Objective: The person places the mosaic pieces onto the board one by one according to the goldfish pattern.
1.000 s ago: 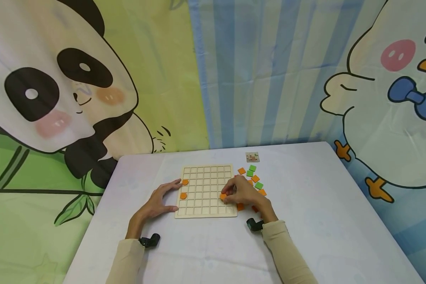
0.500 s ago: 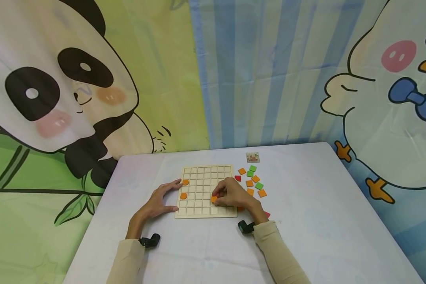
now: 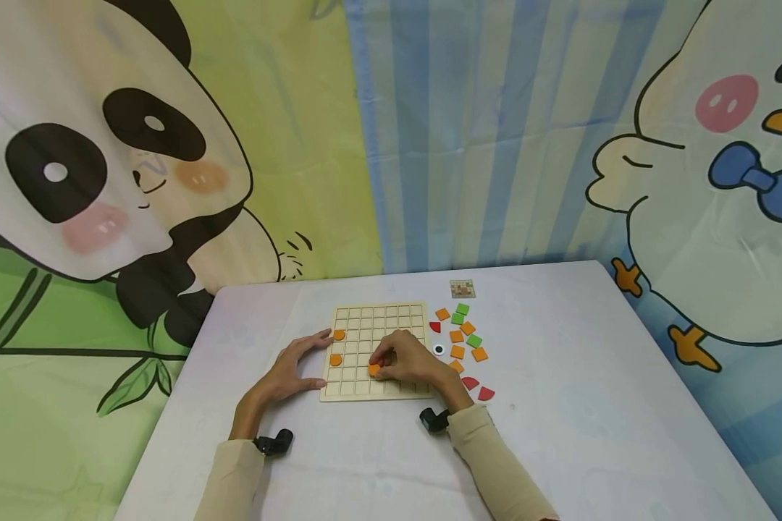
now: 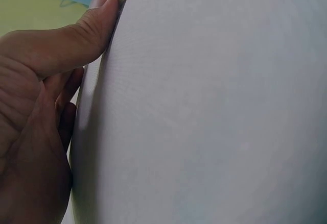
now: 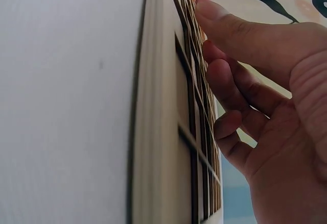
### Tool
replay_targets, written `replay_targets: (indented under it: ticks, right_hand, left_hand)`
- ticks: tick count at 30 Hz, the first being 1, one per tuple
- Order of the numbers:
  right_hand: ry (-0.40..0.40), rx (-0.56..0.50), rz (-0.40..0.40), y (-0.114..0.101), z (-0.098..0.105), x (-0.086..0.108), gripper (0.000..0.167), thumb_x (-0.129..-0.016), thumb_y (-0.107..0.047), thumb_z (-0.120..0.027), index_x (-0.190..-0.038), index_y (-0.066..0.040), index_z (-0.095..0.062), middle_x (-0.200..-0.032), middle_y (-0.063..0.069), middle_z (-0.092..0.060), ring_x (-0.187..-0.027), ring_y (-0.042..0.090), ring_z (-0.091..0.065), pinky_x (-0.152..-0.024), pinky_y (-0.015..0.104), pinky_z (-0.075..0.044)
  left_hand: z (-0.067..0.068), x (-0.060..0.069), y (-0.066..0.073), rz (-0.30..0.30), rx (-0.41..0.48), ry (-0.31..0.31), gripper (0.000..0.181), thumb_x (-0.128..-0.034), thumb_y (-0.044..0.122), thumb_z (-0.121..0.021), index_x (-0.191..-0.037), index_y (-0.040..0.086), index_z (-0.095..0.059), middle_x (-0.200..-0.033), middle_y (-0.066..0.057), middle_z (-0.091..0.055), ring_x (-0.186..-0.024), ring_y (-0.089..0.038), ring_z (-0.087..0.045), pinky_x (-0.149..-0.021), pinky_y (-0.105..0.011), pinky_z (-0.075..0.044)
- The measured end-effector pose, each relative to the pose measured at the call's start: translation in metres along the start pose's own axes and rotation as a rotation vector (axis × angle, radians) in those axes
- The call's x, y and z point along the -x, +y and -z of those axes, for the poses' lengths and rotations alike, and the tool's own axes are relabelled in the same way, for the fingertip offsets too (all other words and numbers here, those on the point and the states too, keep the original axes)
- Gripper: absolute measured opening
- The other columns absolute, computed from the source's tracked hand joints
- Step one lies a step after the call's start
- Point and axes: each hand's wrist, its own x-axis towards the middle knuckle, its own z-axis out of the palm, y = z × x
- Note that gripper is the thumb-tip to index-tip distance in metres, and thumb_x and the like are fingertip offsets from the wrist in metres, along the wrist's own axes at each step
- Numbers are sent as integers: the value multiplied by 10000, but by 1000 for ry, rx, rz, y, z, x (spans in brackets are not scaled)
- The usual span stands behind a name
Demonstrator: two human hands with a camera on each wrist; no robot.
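A pale wooden grid board (image 3: 391,396) lies on the table. My right hand (image 3: 407,359) is over its lower middle and pinches an orange piece (image 3: 373,370) between thumb and fingertips, low against the squares. That piece is partly covered by the fingers; only an orange sliver shows in the right wrist view. Along the board's left side, my left hand (image 3: 291,370) rests with fingers and thumb spread, their tips touching the edge. Two orange rounded pieces, an upper one (image 3: 339,335) and a lower one (image 3: 335,359), sit in the leftmost column.
Right of the board lie several loose orange squares (image 3: 479,354), green squares (image 3: 473,340) and red wedge pieces (image 3: 486,394). A white disc with a black centre (image 3: 439,349) is beside the board. A small picture card (image 3: 463,289) lies near the table's far edge.
My right hand has slid left across the board with the orange piece, from the right columns to the lower middle. The white disc and red wedges came into view. The left hand stayed still.
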Motion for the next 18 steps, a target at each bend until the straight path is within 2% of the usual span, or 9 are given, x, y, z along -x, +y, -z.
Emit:
replay_targets:
  ticks: [4,13,18]
  right_hand:
    - [-7,-12,31,-4,-6,-6,197,-876,-34,-902,-1065,-39,-849,-1012,74,-823,-847,93,-704,-801,254,-619]
    - [8,4,72,-15,-19,-23,204,-851,-44,-923,-1043,-40,-854,-972,81,-829,-819,85,-702,-768,207,-591]
    - [-8,10,38,-18,-25,-30,203,-857,-53,-923,-1048,-36,-856,-962,80,-825,-789,33,-675,-745,179,-577]
  left_hand:
    - [0,0,0,4,-2,1,883,-797,240,-981,-1575,129,-580,-1760,-113,-419,-1595,-448,-377,-1256,-745,-267]
    - [1,0,-1,-14,3,6,869,-800,254,-980,-1563,115,-587,-1756,-119,-424,-1584,-452,-389,-1246,-747,-269]
    - [0,0,-1,-21,2,4,866,-799,263,-980,-1559,121,-590,-1755,-121,-425,-1581,-453,-394,-1243,-748,-275]
